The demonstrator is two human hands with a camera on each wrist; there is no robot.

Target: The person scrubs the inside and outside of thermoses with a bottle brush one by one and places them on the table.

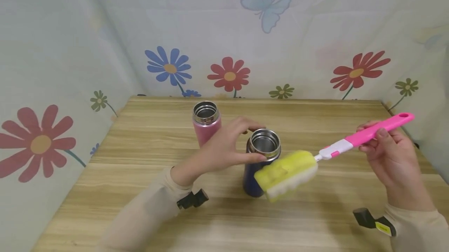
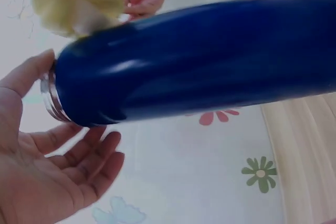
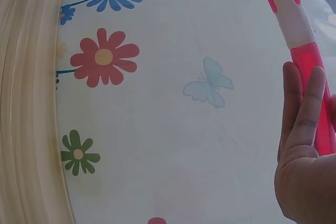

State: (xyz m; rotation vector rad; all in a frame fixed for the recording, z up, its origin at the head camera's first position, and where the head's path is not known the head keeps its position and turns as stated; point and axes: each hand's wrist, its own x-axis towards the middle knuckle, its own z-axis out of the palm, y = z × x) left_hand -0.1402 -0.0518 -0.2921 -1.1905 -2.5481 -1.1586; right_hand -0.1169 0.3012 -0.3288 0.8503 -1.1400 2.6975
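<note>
A dark blue bottle (image 1: 250,180) stands uncapped and upright on the table, its steel mouth facing up. My left hand (image 1: 224,147) holds it at the neck, thumb on the near side and fingers around the far side; the left wrist view shows the blue body (image 2: 199,56) large. My right hand (image 1: 396,162) grips the pink handle (image 1: 368,133) of a bottle brush. The brush's yellow and white sponge head (image 1: 287,172) is blurred and points left, in front of the blue bottle in the head view. In the right wrist view, fingers lie along the handle (image 3: 302,59).
An open pink bottle (image 1: 207,127) stands behind my left forearm, left of the blue one. The wooden table (image 1: 147,127) ends at a pale curtain (image 1: 196,18) printed with flowers and a butterfly. Each sleeve bears a black wrist mount.
</note>
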